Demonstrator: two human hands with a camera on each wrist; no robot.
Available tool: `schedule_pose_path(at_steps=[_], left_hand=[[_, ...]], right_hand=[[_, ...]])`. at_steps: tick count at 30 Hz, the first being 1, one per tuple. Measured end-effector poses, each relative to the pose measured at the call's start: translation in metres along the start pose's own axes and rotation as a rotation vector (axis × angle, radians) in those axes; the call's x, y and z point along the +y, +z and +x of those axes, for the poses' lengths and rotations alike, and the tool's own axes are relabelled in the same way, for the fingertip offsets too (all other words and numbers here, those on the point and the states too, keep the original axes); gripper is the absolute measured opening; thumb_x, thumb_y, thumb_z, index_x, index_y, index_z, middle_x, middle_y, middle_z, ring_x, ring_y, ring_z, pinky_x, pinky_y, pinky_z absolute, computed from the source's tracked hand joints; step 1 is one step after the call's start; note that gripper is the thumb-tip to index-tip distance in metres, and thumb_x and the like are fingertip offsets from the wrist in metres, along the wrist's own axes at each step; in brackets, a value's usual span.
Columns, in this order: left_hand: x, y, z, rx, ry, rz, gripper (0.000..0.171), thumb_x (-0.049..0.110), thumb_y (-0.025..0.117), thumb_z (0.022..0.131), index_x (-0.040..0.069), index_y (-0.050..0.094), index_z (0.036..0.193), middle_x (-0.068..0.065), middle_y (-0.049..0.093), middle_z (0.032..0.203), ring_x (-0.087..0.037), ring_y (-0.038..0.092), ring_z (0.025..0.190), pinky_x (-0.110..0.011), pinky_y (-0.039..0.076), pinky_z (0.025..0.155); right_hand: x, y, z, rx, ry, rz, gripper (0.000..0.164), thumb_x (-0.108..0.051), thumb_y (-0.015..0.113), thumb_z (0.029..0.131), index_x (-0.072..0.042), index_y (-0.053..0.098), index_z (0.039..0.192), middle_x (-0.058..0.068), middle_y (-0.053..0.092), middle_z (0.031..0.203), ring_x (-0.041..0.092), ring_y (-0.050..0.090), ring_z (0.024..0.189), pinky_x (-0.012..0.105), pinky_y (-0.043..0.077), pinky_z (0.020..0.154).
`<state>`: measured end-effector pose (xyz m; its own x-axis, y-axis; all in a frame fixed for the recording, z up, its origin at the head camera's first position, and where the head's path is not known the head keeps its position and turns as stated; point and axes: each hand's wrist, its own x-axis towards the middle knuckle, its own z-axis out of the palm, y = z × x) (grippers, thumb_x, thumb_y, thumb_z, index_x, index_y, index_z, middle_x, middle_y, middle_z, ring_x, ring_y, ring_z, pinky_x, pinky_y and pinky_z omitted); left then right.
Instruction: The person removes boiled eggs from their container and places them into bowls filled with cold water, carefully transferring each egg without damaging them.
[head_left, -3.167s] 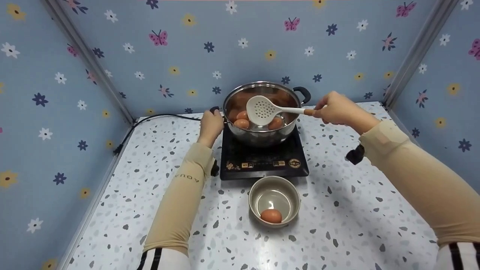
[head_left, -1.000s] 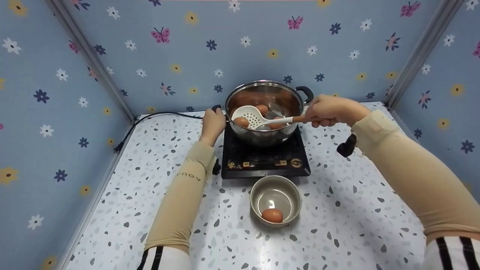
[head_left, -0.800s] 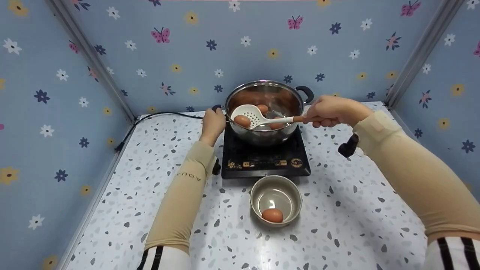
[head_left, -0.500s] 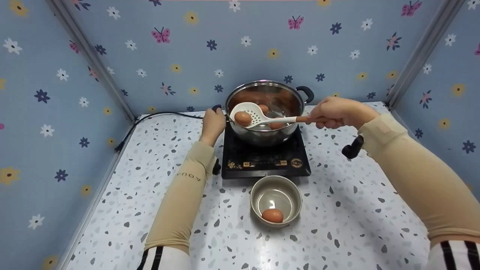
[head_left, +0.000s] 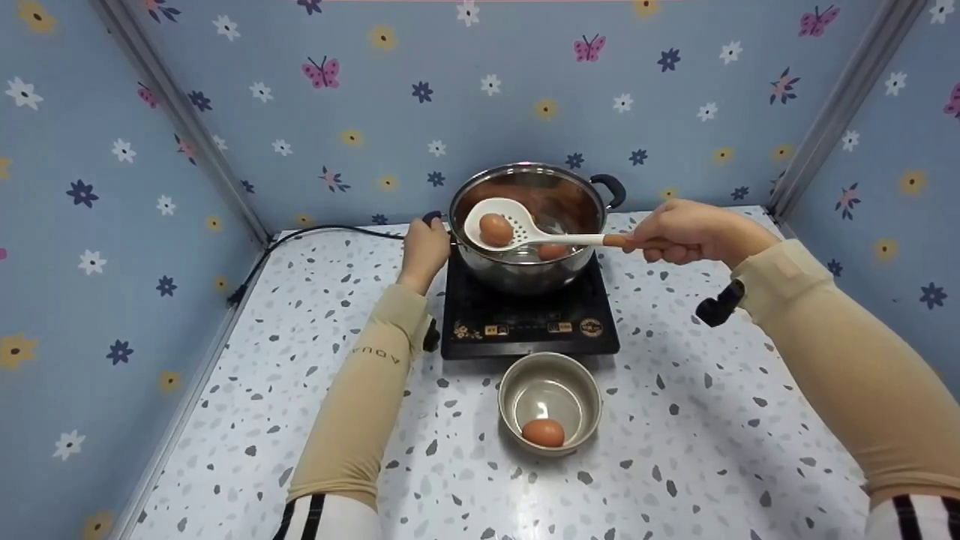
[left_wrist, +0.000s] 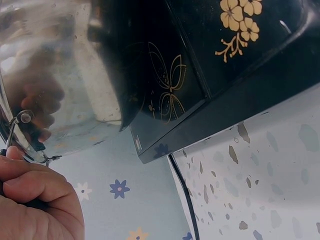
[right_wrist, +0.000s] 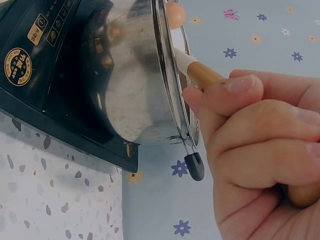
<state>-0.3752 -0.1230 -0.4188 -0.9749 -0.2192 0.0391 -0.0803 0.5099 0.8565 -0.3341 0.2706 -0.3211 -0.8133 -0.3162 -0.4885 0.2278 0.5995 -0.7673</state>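
Observation:
My right hand (head_left: pixel 679 231) grips the brown handle of a white slotted skimmer (head_left: pixel 517 208). On the skimmer's perforated head lies a brown egg (head_left: pixel 496 229), held at the level of the rim of a steel pot (head_left: pixel 525 277). Inside the pot another egg (head_left: pixel 553 251) shows below the skimmer's neck; others may be hidden behind the head. My left hand (head_left: pixel 425 247) holds the pot's left black handle, and in the left wrist view the curled fingers (left_wrist: pixel 40 185) wrap round it. A beige bowl (head_left: pixel 550 363) nearer to me holds one egg (head_left: pixel 544 433).
The pot stands on a black induction cooker (head_left: pixel 529 337), whose cord (head_left: pixel 322 227) runs left along the back. A second black pot handle (head_left: pixel 609 190) sticks out at the right. Patterned walls (head_left: pixel 480 90) enclose the speckled table (head_left: pixel 337 375) at the back and both sides.
The skimmer dipped into the pot, got under an egg at the left side and has risen with it. My right hand has drawn slightly back to the right. The left hand stays on the handle.

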Motion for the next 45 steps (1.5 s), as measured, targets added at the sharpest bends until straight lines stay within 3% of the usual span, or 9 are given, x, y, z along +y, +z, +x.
schedule_pose_path(at_steps=[14,26,37,45], left_hand=[[-0.003,0.001,0.000,-0.017,-0.012,-0.005,0.051,0.027,0.032,0.118,-0.014,0.052,0.140,-0.034,0.063,0.132,-0.046,0.063,0.128,-0.057,0.049,0.110],[-0.003,0.001,0.001,-0.005,-0.006,0.009,0.054,0.027,0.034,0.118,-0.017,0.049,0.145,-0.038,0.059,0.142,-0.049,0.057,0.139,-0.057,0.046,0.116],[-0.003,-0.001,-0.001,-0.034,0.004,-0.003,0.052,0.027,0.032,0.119,-0.015,0.050,0.143,-0.033,0.061,0.129,-0.045,0.062,0.119,-0.055,0.049,0.102],[-0.001,-0.001,-0.001,-0.025,0.006,0.008,0.052,0.027,0.033,0.118,-0.016,0.049,0.144,-0.036,0.060,0.137,-0.047,0.060,0.133,-0.057,0.048,0.110]], right_hand=[[0.015,-0.006,-0.012,0.019,-0.028,0.022,0.026,-0.025,0.062,0.112,-0.009,0.080,0.121,-0.004,0.062,0.069,0.005,0.034,0.046,0.020,0.031,0.045],[0.026,-0.014,-0.024,0.019,-0.034,0.047,0.026,-0.024,0.060,0.113,-0.010,0.080,0.120,-0.003,0.061,0.069,0.005,0.035,0.046,0.020,0.031,0.045],[0.029,-0.021,-0.039,0.008,-0.029,0.055,0.025,-0.024,0.059,0.114,-0.013,0.081,0.115,-0.004,0.062,0.068,0.004,0.035,0.045,0.020,0.030,0.045],[0.033,-0.025,-0.048,0.018,-0.038,0.017,0.026,-0.027,0.061,0.113,-0.011,0.080,0.117,-0.004,0.060,0.069,0.005,0.034,0.046,0.021,0.031,0.046]])
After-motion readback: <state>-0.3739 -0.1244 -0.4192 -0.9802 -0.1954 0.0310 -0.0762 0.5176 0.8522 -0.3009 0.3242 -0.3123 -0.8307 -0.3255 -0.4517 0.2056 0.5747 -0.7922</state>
